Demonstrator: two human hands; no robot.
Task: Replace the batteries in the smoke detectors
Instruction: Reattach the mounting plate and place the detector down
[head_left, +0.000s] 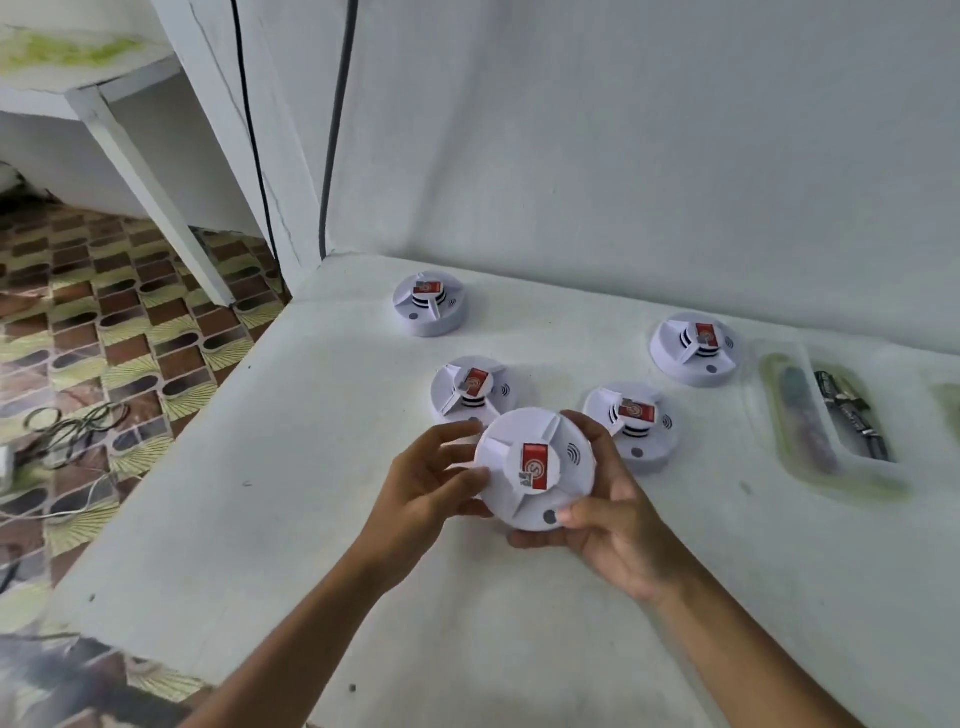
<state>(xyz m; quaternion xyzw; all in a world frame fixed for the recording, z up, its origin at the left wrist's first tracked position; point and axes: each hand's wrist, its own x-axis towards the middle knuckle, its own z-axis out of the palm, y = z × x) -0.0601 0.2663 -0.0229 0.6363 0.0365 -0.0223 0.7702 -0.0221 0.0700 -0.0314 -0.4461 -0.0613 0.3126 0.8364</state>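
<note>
Both hands, left hand (426, 478) and right hand (608, 525), are gripping a round white plastic smoke detector (535, 467) above the white table (311, 519), seemingly preparing to twist its base off.

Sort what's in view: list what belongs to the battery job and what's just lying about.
Belongs to the job:
held smoke detector, gripped by left hand and right hand
four smoke detectors on the table

Just lying about:
clear tray, contents unclear
cables on the floor
</note>
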